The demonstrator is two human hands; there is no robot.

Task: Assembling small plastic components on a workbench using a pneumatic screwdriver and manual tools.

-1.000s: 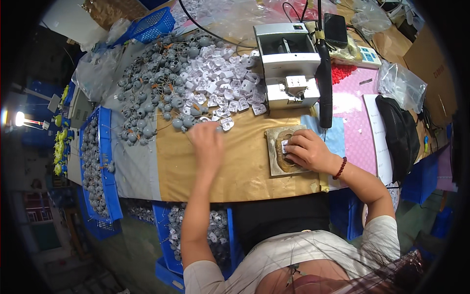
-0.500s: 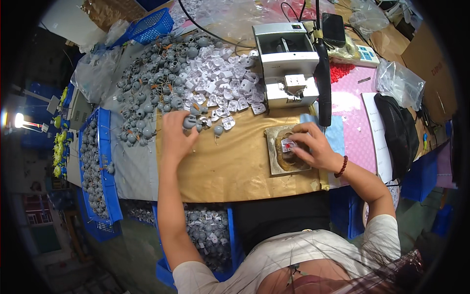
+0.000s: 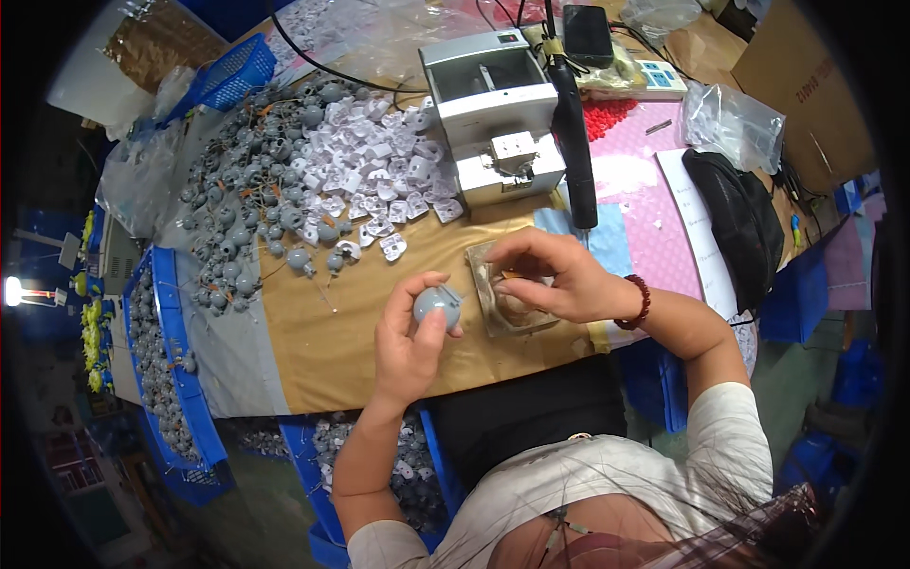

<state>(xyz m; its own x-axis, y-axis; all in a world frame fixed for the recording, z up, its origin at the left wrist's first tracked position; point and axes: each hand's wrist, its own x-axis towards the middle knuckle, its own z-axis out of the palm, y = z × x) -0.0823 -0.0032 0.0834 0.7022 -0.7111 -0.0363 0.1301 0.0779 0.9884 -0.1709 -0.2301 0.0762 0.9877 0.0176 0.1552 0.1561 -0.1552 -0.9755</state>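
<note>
My left hand [image 3: 406, 349] is closed round a round grey plastic part [image 3: 436, 305], with a small projection on its upper right side. It holds this part above the brown table covering, just left of a square holder block [image 3: 494, 321] with a round hollow. Over that block hovers my right hand [image 3: 578, 282], thumb and forefinger brought together. What lies between those fingertips is hidden, too small to name. Beyond my left hand are a pile of white plastic pieces [image 3: 379, 161] and a heap of grey round parts [image 3: 227, 194] with thin wires.
A silver machine [image 3: 502, 114] stands behind the block, with a black powered screwdriver [image 3: 574, 142] hanging at its right. Red pieces [image 3: 607, 116], a phone [image 3: 588, 36] and a black pouch [image 3: 735, 223] lie to the right. Blue bins [image 3: 185, 365] of grey parts sit at left.
My left hand has come back from the pile toward the block, bringing the grey part. My right hand stays over the block; the white piece with red seen under its fingers is now out of sight.
</note>
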